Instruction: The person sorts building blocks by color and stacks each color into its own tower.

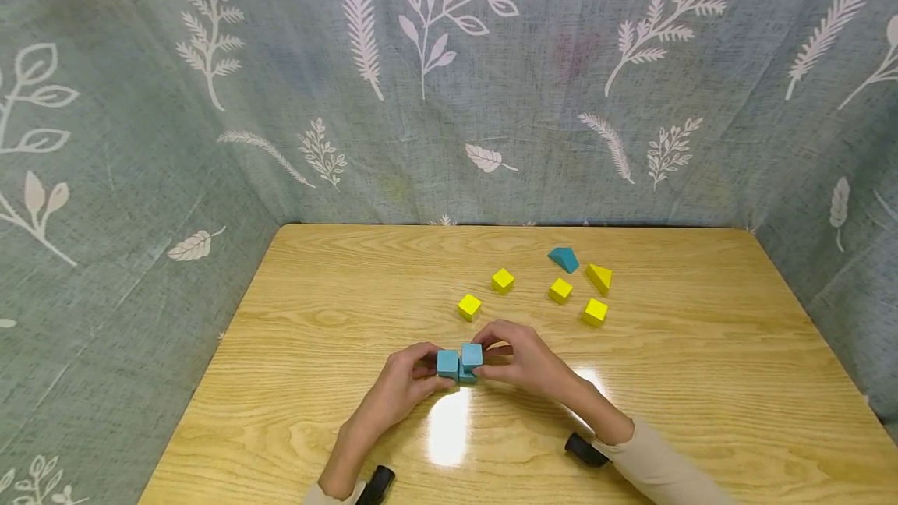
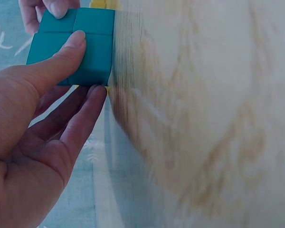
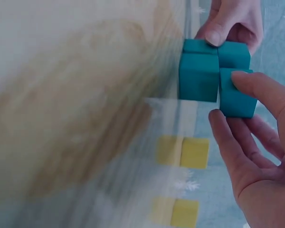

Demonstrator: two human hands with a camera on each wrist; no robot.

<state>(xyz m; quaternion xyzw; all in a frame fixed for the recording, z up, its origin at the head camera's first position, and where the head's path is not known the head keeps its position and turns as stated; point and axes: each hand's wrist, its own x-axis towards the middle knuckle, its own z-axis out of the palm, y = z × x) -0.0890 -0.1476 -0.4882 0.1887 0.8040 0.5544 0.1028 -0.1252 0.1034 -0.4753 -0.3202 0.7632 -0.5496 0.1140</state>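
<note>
Four blue-green cubes stand two by two on the table. My left hand holds the left column, with the thumb across the upper left cube and the lower left cube, fingertips on the side opposite. My right hand pinches the upper right cube between thumb and fingers. That cube sits on or just over the lower right cube, slightly out of line with the left column. Whether a small gap lies beneath it, I cannot tell.
Beyond the hands lie several yellow cubes, the nearest a yellow cube. Farther right are a blue triangular block and a yellow triangular block. A leaf-patterned curtain surrounds the wooden table at the back and sides.
</note>
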